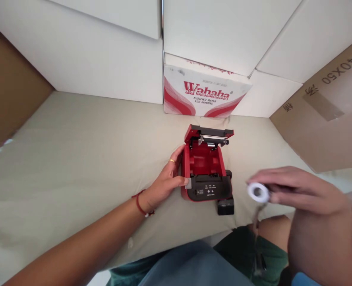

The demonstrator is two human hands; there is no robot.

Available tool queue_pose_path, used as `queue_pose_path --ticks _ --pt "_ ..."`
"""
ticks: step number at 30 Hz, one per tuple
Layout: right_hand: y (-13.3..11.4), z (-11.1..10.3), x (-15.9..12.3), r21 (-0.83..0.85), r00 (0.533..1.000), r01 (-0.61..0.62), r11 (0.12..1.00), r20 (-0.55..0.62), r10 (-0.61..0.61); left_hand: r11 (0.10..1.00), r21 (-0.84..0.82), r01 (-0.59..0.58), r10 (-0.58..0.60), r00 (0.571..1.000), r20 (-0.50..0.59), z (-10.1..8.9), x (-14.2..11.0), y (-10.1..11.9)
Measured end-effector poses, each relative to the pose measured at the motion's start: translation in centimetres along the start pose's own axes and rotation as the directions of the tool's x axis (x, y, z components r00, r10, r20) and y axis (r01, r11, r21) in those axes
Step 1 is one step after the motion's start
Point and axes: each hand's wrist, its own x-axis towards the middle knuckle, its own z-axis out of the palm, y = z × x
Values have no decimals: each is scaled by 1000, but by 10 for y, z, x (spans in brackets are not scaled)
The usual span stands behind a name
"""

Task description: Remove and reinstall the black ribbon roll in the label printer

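Observation:
A red and black receipt printer (211, 187) stands on the cloth-covered surface with its lid (210, 132) raised and its red paper bay (204, 159) bare inside. My left hand (167, 176) grips the printer's left side, thumb on the front corner and fingers along the wall. To the right of the printer, my right hand (301, 192) pinches a small white paper roll (258, 192) with a hollow core, held above the surface. That hand is blurred a little by motion. A black block-shaped piece (225, 207) lies by the printer's front right corner.
A white and red Wahaha water carton (207, 93) stands behind the printer against white panels (110, 47). Brown cardboard boxes flank the surface at left (12, 79) and right (327, 107). The pale cloth's (74, 151) front edge runs close to my lap.

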Motion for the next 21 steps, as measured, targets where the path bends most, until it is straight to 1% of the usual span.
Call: queue_pose_path --ticks 2,4,5,7,9,11,12,15,19,21 --pt "-5 29 35 -66 992 -62 996 -115 54 1000 -13 -4 4 1000 3 0 0 -1" --pt "-9 59 69 -192 968 -148 970 -231 102 1000 -23 6 -6 1000 14 1 0 0" --pt "-12 71 84 -265 954 -213 940 -266 141 1000 -24 12 -12 1000 16 2 0 1" --pt "-19 88 108 -403 925 -351 845 -291 245 1000 -18 19 -18 1000 6 3 0 3" --pt "-27 93 125 -508 896 -444 738 -273 350 1000 -11 26 -26 1000 -11 4 1 5" --pt "-34 92 137 -580 880 -469 666 -243 408 999 -7 37 -37 999 -17 4 2 7" --pt "-36 90 142 -605 880 -463 648 -224 419 999 -2 34 -34 999 -16 4 2 7" --pt "-36 87 153 -633 891 -428 645 -175 419 1000 14 20 -20 1000 -10 5 4 8" --pt "-27 88 163 -608 903 -406 682 -150 404 999 9 52 -52 999 -12 5 5 8" --pt "-20 89 164 -576 910 -397 715 -145 389 999 23 50 -50 999 -6 5 5 8"
